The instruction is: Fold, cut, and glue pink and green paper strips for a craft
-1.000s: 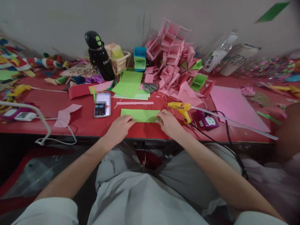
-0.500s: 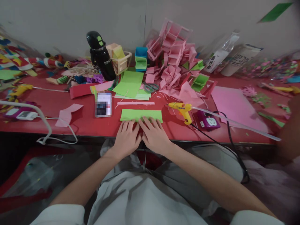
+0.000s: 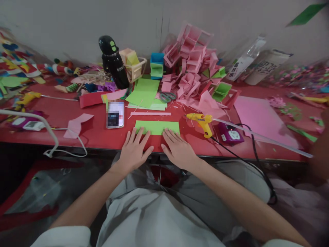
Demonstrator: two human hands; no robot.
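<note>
A green strip of folded paper (image 3: 157, 127) lies flat on the red table in front of me. My left hand (image 3: 134, 147) is open, its spread fingertips resting on the near left part of the paper. On the near right part lie the outstretched fingers of my right hand (image 3: 178, 147), also open. Just beyond the paper is a thin pink paper strip (image 3: 151, 113). To the right sits a yellow hot glue gun (image 3: 200, 122) with a long clear glue stick in its back. A phone (image 3: 115, 115) with a blurred screen lies to the left.
Green sheets (image 3: 144, 92), scissors (image 3: 167, 96) and a pile of pink paper frames (image 3: 191, 58) fill the back. A black flask (image 3: 117, 67) stands back left. A purple power socket (image 3: 230, 133) with a black cable sits right, beside a pink sheet (image 3: 264, 118).
My hands have moved apart along the green paper, left hand leftward and right hand rightward. The paper's near edge now shows between them. The view has shifted slightly.
</note>
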